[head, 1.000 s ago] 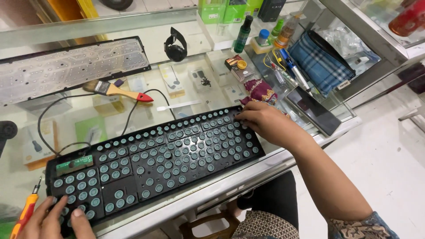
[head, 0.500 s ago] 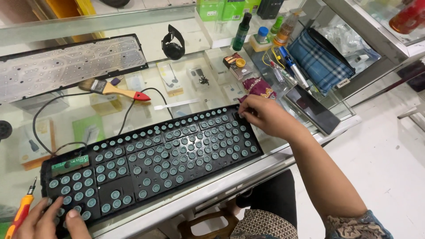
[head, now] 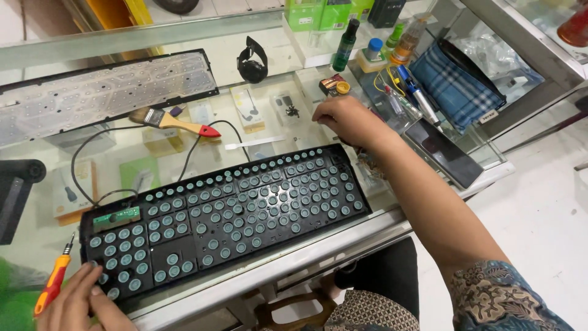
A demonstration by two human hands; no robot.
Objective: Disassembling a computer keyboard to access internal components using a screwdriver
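Observation:
An opened black keyboard (head: 226,214), dotted with teal rubber domes and bearing a small green circuit board, lies on a glass counter (head: 288,141). My left hand (head: 76,303) grips its near left corner, fingers curled onto the edge. My right hand (head: 346,119) hovers just beyond the keyboard's far right corner, fingers loosely bent downward; whether it holds something small is unclear. A pile of small dark screws (head: 291,111) lies on the glass just left of that hand.
A keyboard cover with a white membrane (head: 104,95) lies at the back left. A paintbrush (head: 174,122), a white plastic strip (head: 254,144), a smartwatch (head: 252,60), bottles (head: 346,44), a blue checked pouch (head: 453,83) and a dark phone (head: 444,153) are around. An orange screwdriver (head: 54,283) sits by my left hand.
My right hand has lifted off the keyboard's far right corner and moved back over the glass. My left hand stays on the near left corner.

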